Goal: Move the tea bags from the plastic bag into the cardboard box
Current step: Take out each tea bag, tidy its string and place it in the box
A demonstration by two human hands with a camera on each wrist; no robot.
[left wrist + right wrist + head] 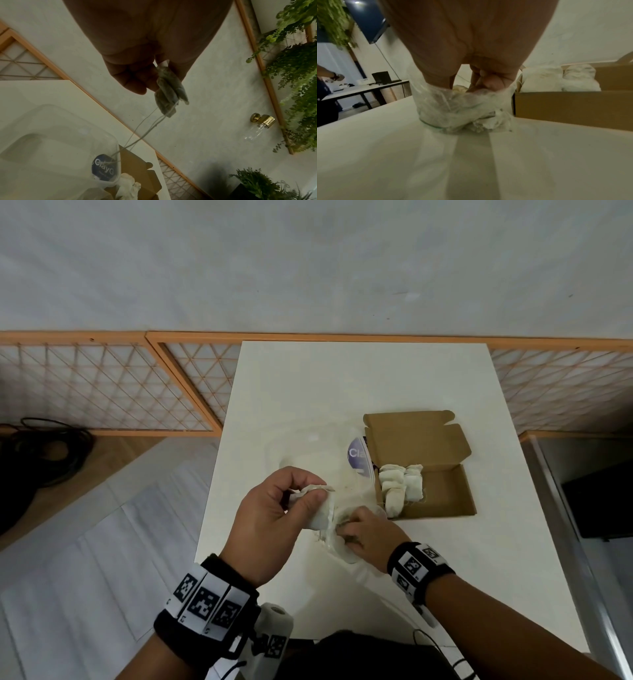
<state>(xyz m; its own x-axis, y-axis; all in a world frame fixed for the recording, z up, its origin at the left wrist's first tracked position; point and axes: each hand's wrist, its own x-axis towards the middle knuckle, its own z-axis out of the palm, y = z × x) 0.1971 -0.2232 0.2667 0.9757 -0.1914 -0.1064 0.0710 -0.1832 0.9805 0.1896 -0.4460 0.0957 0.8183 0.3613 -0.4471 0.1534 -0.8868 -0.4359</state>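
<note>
A clear plastic bag with a blue label lies on the white table, left of an open cardboard box. Several white tea bags stand in the box's left end. My left hand is raised and pinches a small bunch of tea bags. Their strings trail down to the plastic bag. My right hand has its fingers curled on the bunched near end of the plastic bag, where more tea bags sit. The box stands just right of it.
The box lid stands open at the back. An orange lattice fence runs behind the table, and dark cables lie on the floor at the left. A dark cabinet stands at the right.
</note>
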